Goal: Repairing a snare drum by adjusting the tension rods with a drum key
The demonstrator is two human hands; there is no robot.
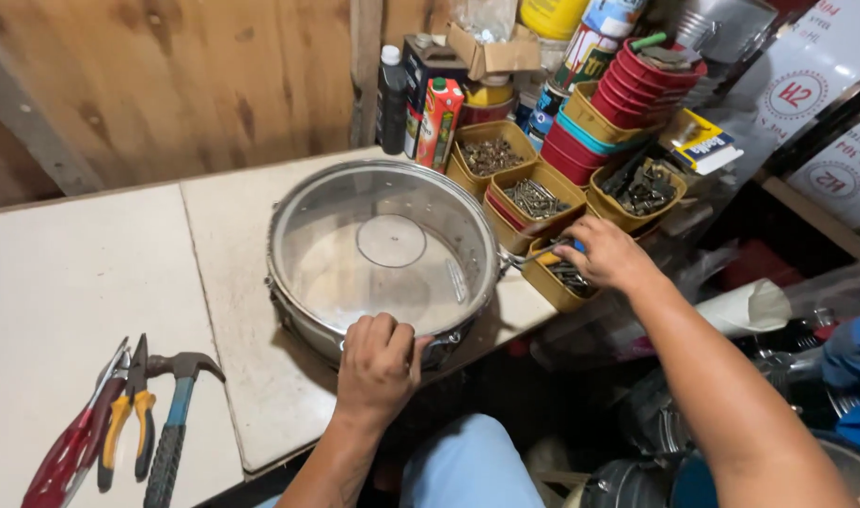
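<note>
I am steadying the round chrome-rimmed drum with its clear skin (pixel 383 249), my left hand (pixel 378 362) curled over its near rim. My right hand (pixel 607 254), just right of it, is pinching a slim metal tool (pixel 533 254) at a rim fitting; turning it comes next, I judge.

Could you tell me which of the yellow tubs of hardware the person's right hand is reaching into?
The frontmost yellow tub, nearest the table's edge. The right hand rests over it, while the other tubs sit farther back.

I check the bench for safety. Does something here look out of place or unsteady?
Yes. The snare drum overhangs the table at its near edge, under the left hand. The yellow tub by the right hand also pokes past the edge.
</note>
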